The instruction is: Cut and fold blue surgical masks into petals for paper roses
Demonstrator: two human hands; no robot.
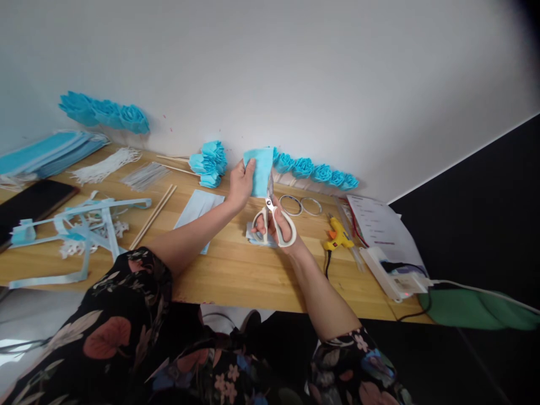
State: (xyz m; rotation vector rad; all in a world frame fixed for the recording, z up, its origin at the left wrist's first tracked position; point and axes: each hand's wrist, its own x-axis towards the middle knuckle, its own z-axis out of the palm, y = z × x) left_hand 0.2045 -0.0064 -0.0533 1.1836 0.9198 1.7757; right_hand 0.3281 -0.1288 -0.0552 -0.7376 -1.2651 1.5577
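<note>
My left hand (pixel 241 183) holds up a light blue piece of mask fabric (pixel 260 170) above the wooden table (pixel 228 270), fingers pinched on its left edge. My right hand (pixel 278 228) grips white-handled scissors (pixel 275 220), whose blades point up into the lower right edge of the blue piece. Under the scissors lie a few blue cut pieces (pixel 255 236) on the table. A flat blue face mask (pixel 198 208) lies to the left of my hands.
Blue fabric roses (pixel 316 171) line the wall, with more roses at the left (pixel 105 112) and middle (pixel 210 163). A yellow glue gun (pixel 337 235), two tape rings (pixel 301 205), papers (pixel 379 225), a power strip (pixel 396 278), wooden sticks (pixel 154 215), blue strips (pixel 80 225), stacked masks (pixel 46 152).
</note>
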